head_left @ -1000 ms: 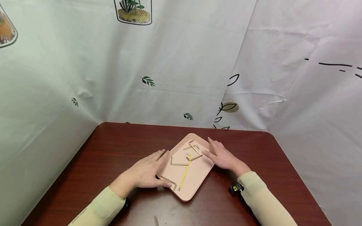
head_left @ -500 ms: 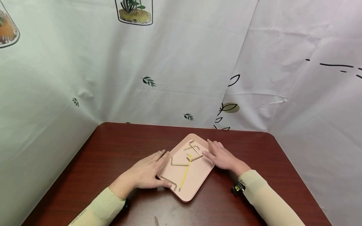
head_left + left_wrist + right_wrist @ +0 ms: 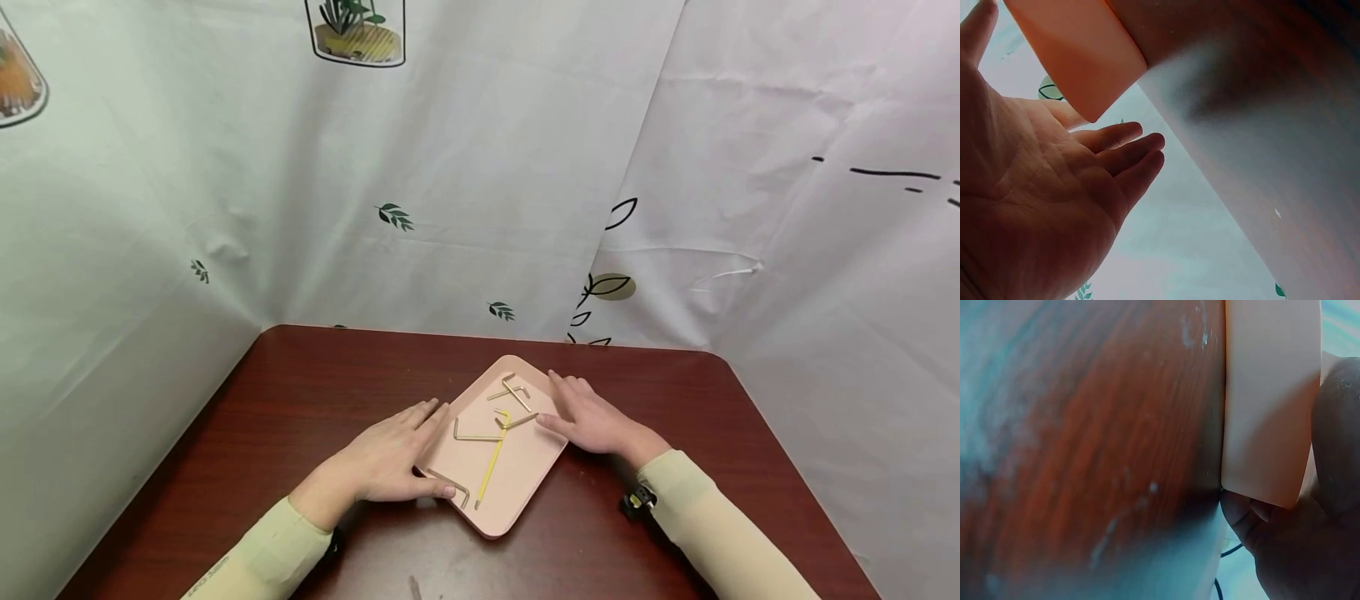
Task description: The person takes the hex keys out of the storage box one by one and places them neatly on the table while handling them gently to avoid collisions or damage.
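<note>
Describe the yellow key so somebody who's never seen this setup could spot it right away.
On the dark red table, a pink tray sits between the left hand and the right hand. Inside, the yellow key slants toward the tray's near corner, its bent end among gold keys. Its colour sets it apart: it's the only yellow one.

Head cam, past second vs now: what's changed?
The right thumb slid toward the person along the inner side of the tray, and the right sleeve shifted slightly rightward. Nothing visibly grasped or released. Unchanged: left hand, tray position, yellow rod and bent metal rods in it.
</note>
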